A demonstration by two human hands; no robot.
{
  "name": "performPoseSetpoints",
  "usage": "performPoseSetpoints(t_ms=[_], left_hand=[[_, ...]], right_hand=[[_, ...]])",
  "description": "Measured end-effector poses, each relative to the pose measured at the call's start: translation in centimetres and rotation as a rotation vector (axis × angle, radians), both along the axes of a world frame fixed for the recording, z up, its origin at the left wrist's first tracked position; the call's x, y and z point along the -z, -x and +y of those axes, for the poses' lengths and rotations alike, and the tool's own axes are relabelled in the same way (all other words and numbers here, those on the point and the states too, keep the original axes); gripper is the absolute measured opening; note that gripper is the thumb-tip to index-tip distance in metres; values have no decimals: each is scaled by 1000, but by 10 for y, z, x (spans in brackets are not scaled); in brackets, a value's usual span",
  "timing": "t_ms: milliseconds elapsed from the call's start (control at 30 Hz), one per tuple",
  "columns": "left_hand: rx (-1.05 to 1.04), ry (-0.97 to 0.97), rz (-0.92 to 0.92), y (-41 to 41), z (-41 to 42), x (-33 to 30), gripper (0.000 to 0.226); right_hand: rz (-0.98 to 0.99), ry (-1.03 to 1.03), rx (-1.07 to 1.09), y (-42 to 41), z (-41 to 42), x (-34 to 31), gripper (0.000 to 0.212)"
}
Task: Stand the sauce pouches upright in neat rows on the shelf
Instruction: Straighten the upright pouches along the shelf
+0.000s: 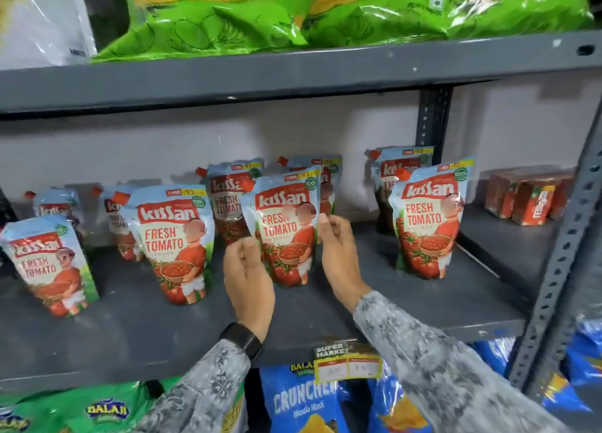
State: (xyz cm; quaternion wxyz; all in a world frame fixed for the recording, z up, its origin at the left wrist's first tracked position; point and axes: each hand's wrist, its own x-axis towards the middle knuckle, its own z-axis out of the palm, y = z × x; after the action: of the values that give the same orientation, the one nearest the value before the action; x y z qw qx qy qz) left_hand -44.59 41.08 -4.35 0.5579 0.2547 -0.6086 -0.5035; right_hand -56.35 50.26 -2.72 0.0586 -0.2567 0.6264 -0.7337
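Several red, white and blue tomato sauce pouches stand upright on the dark grey shelf (130, 328) in a front and a back row. The middle front pouch (283, 224) stands between my hands. My left hand (249, 270) pinches its left edge, and the fingertips of my right hand (338, 250) hold its right edge. Other front pouches stand at the far left (49, 263), centre left (176, 243) and right (426, 224). Back pouches (228, 191) (387, 169) are partly hidden behind them.
Red cartons (527, 198) sit at the shelf's back right. A perforated metal post (566, 253) runs along the right edge. Green snack bags (293, 16) lie on the shelf above, blue and green bags (299, 400) below. A price tag (348, 361) hangs on the front lip.
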Motion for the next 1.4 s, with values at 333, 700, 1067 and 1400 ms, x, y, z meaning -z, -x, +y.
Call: performPoseSetpoints(t_ms=[333,700,1067,1400], left_hand=[[395,-381,127,43,-16,-20,54],[632,-416,77,72,12,-10,57],[679,-406,54,74,10,-4,61],[560,-375,-63,60,18,-12,54]], right_hand=[[-298,99,-251,4,-22,1,42],[-209,108,-133,43,24,8,32],[-182,80,-148,45,30,15,31],[-169,21,-117,38,41,16,30]])
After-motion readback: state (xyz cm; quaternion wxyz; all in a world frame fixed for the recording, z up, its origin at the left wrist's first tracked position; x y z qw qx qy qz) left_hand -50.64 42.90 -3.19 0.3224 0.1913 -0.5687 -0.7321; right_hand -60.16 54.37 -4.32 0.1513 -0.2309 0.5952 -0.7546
